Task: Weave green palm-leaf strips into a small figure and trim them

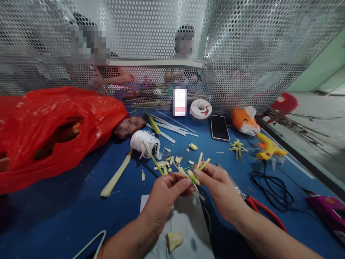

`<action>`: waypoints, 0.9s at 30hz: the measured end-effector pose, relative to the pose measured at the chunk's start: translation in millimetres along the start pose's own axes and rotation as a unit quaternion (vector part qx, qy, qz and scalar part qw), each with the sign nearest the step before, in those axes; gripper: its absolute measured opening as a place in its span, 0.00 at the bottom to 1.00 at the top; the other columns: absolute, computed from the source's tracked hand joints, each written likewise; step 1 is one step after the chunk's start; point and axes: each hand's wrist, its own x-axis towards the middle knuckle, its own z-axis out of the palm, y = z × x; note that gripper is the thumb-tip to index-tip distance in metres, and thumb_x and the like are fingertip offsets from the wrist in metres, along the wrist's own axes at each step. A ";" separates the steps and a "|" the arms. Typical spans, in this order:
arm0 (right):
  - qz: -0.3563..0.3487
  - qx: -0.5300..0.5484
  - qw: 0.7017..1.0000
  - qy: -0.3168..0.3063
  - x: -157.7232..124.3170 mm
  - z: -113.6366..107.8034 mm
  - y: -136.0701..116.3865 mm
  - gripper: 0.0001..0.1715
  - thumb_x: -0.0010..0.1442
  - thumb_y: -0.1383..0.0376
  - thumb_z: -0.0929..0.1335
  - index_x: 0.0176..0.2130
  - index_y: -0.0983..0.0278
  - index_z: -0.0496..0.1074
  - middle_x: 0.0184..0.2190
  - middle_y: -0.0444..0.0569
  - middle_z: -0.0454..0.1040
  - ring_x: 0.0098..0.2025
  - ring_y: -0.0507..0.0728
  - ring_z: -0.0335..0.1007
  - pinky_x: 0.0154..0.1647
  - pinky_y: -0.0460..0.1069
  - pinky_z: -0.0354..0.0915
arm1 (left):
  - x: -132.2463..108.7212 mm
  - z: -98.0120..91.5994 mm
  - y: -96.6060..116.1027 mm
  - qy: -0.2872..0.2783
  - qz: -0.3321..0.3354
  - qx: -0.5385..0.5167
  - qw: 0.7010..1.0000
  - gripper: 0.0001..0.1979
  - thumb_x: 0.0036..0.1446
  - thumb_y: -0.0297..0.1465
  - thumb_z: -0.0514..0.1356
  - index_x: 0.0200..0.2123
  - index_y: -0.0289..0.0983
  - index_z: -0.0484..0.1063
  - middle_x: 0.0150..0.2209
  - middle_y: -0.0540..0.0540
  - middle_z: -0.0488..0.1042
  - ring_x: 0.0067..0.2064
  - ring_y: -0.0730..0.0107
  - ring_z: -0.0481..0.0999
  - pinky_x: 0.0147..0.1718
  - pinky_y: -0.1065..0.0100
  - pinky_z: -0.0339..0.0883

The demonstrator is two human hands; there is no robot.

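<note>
My left hand [169, 190] and my right hand [218, 187] meet above the table, fingers closed on a small folded piece of pale green plant strips [193, 177]. Two short strip ends stick up by the right fingertips, and a long thin stem [152, 158] slants up from behind the left hand. Beneath my hands lies a white sheet [185, 219] with a cut stalk base [174, 241] on it. Cut scraps [161, 164] are scattered just beyond. Red-handled scissors [265, 212] lie partly behind my right forearm.
A red plastic bag [88, 108] fills the left, near a thread spool [142, 142] and a pale stalk [117, 176]. Farther back are a ribbon roll [201, 109] and phone [219, 127]. A yellow glue gun [269, 146] with black cable [272, 190] lies right. Perforated metal mesh [151, 32] stands behind.
</note>
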 end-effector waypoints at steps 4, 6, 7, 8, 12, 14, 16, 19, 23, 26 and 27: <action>0.018 0.019 1.000 -0.015 -1.3 1.8 0.4 0.21 0.48 0.49 0.75 0.26 0.64 0.71 0.24 0.44 0.68 0.29 0.53 0.61 0.33 0.48 0.60 | 1.3 0.4 -0.6 0.004 0.017 0.023 1.000 0.08 0.44 0.33 0.71 0.24 0.35 0.78 0.23 0.47 0.77 0.28 0.71 0.73 0.36 0.67 0.66; 0.041 0.049 0.998 -0.028 -1.8 2.6 0.3 0.22 0.48 0.49 0.75 0.26 0.64 0.71 0.24 0.44 0.69 0.28 0.53 0.61 0.32 0.48 0.60 | 2.0 -0.1 -2.0 -0.007 0.018 0.010 1.000 0.07 0.44 0.33 0.71 0.25 0.35 0.78 0.23 0.47 0.77 0.28 0.71 0.73 0.37 0.67 0.66; 0.050 0.062 0.996 -0.031 -2.0 2.9 0.2 0.22 0.47 0.49 0.76 0.27 0.64 0.72 0.24 0.44 0.69 0.27 0.52 0.61 0.31 0.48 0.60 | 2.4 -0.5 -2.9 -0.013 0.012 -0.003 1.000 0.08 0.44 0.33 0.71 0.25 0.35 0.79 0.24 0.47 0.77 0.29 0.71 0.73 0.37 0.67 0.66; 0.056 0.071 0.995 -0.033 -2.1 3.1 0.2 0.22 0.47 0.49 0.76 0.27 0.64 0.72 0.24 0.44 0.69 0.27 0.52 0.61 0.31 0.48 0.60 | 2.7 -1.0 -3.9 -0.019 0.004 -0.019 1.000 0.08 0.43 0.33 0.71 0.26 0.35 0.79 0.24 0.47 0.77 0.29 0.72 0.73 0.37 0.68 0.66; 0.053 0.084 0.995 -0.023 -2.2 3.4 0.4 0.21 0.46 0.51 0.77 0.26 0.64 0.72 0.22 0.42 0.68 0.26 0.51 0.62 0.30 0.47 0.60 | 3.4 -2.1 -6.9 -0.043 -0.032 -0.073 0.996 0.11 0.43 0.35 0.73 0.26 0.34 0.79 0.24 0.48 0.77 0.28 0.75 0.72 0.36 0.71 0.66; 0.047 0.085 0.995 -0.019 -1.9 3.2 1.0 0.20 0.46 0.52 0.77 0.26 0.64 0.71 0.22 0.42 0.68 0.25 0.51 0.62 0.29 0.47 0.60 | 3.1 -2.1 -7.2 -0.050 -0.035 -0.075 0.995 0.11 0.43 0.35 0.73 0.27 0.34 0.79 0.24 0.48 0.76 0.28 0.75 0.72 0.35 0.71 0.66; 0.031 0.072 0.997 -0.015 -1.7 3.2 1.7 0.20 0.47 0.52 0.77 0.26 0.64 0.72 0.23 0.42 0.69 0.26 0.51 0.62 0.31 0.47 0.61 | 2.4 -1.8 -6.5 -0.038 -0.018 -0.063 0.997 0.12 0.44 0.35 0.73 0.29 0.34 0.79 0.26 0.48 0.77 0.29 0.74 0.72 0.35 0.72 0.66; 0.006 0.030 1.000 -0.004 -2.0 3.7 3.0 0.20 0.47 0.52 0.77 0.27 0.64 0.73 0.25 0.44 0.71 0.28 0.52 0.64 0.32 0.48 0.62 | 1.1 -1.2 -4.9 0.010 0.014 -0.044 0.999 0.15 0.42 0.33 0.73 0.36 0.36 0.79 0.31 0.48 0.79 0.33 0.73 0.74 0.37 0.71 0.65; -0.024 -0.032 0.999 0.010 -2.9 4.8 5.1 0.20 0.49 0.51 0.75 0.26 0.64 0.73 0.24 0.44 0.70 0.28 0.53 0.62 0.31 0.48 0.61 | 0.3 -0.4 -4.7 0.029 0.030 -0.031 0.999 0.15 0.41 0.33 0.73 0.33 0.36 0.76 0.30 0.49 0.78 0.32 0.72 0.74 0.38 0.69 0.66; -0.013 -0.029 0.999 0.012 -3.5 6.1 6.6 0.19 0.48 0.52 0.76 0.26 0.64 0.72 0.23 0.43 0.69 0.27 0.52 0.62 0.28 0.47 0.60 | 0.0 0.6 -6.4 -0.012 0.020 -0.053 0.998 0.15 0.43 0.33 0.73 0.33 0.37 0.72 0.29 0.50 0.77 0.32 0.71 0.75 0.38 0.68 0.67; -0.001 -0.016 1.000 0.012 -3.7 6.6 7.0 0.20 0.47 0.52 0.76 0.26 0.64 0.72 0.23 0.42 0.68 0.26 0.51 0.61 0.26 0.47 0.60 | -0.2 1.1 -7.0 -0.026 0.016 -0.065 0.997 0.16 0.44 0.32 0.73 0.33 0.38 0.70 0.30 0.51 0.76 0.31 0.71 0.76 0.38 0.68 0.67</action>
